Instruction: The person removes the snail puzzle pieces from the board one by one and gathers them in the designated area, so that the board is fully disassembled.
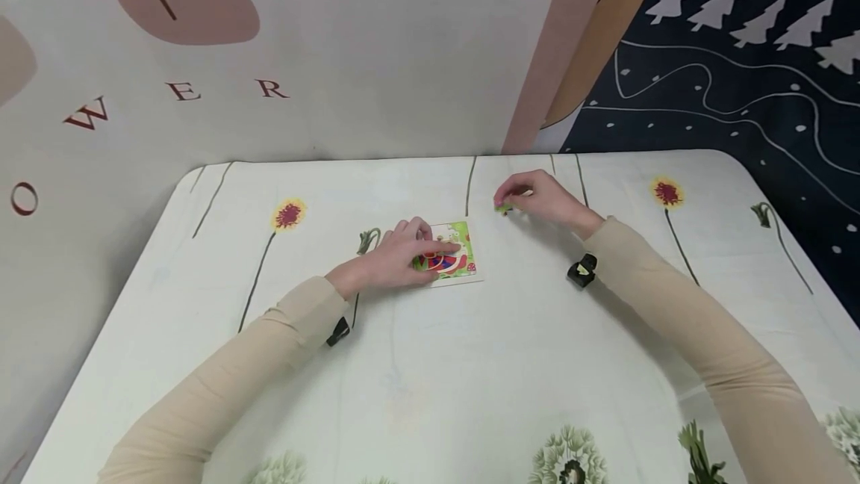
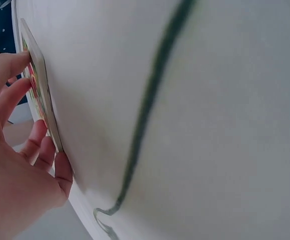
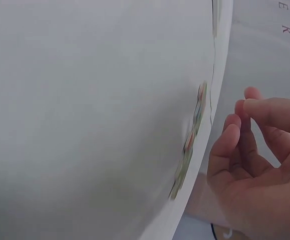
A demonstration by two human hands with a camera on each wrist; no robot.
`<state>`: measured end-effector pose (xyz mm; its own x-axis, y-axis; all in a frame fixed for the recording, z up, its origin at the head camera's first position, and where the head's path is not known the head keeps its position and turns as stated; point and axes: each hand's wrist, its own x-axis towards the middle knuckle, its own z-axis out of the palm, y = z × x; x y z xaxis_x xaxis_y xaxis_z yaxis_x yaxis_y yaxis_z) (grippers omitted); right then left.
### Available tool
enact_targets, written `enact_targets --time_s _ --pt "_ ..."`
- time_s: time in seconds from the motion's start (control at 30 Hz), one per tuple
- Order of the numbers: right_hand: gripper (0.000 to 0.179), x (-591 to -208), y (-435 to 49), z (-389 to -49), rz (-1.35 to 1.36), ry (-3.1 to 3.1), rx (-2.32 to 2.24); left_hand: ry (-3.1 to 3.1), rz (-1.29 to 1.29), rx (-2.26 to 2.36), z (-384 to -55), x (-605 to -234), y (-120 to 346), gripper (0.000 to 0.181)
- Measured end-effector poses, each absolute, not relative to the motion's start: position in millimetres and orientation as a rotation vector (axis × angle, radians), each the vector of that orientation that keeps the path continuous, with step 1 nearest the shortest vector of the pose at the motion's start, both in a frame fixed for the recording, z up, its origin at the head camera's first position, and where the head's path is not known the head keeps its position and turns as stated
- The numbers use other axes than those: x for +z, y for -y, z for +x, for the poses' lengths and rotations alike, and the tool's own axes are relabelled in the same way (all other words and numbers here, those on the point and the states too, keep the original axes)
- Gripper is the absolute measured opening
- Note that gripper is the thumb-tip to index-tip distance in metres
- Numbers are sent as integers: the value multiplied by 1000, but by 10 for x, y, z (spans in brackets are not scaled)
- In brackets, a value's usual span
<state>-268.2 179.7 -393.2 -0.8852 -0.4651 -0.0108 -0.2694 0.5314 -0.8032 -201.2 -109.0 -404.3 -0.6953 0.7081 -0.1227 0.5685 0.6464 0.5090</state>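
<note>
A small picture puzzle board [image 1: 463, 269], printed in green, red and blue, lies near the middle of the table. Over its left part rests my left hand [image 1: 403, 254], the index finger stretched across the picture. In the left wrist view, fingertips [image 2: 23, 59] touch the printed face and another finger rests at the edge. My right hand [image 1: 543, 196] hovers beyond the board to the right, fingers loosely bent. Below its fingertips is a small green puzzle piece [image 1: 502, 208]. The right wrist view shows colourful flat puzzle pieces [image 3: 189, 142] on the table, apart from the fingers, which show nothing between them.
A white cloth [image 1: 430, 364] printed with flowers covers the table. Behind it hangs a pale fabric backdrop [image 1: 376, 58] with letters, and at the right a dark cloth [image 1: 725, 95] with white trees. A black strap device [image 1: 581, 270] sits at the right wrist.
</note>
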Motion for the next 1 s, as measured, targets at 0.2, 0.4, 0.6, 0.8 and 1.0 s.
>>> enact_targets --time_s 0.2,0.4,0.6,0.8,1.0 --pt "17 -3931 -1673 -2644 -628 -2520 -1249 -2520 992 634 -2035 -4047 1110 50" --pt "17 -3926 -1548 -2622 -698 -2494 -1237 -2516 1005 592 -2050 -4033 1112 50" --pt "17 -3923 -1434 -2600 -714 -2441 -1238 -2512 999 573 -2062 -4036 1109 50" --pt "16 -3914 -1344 -2576 -750 -2429 -1193 -2507 988 606 -2065 -4037 1120 50" --pt "17 -3947 -1258 -2583 -781 -2408 -1111 -2505 1011 629 -2071 -4047 1135 49"
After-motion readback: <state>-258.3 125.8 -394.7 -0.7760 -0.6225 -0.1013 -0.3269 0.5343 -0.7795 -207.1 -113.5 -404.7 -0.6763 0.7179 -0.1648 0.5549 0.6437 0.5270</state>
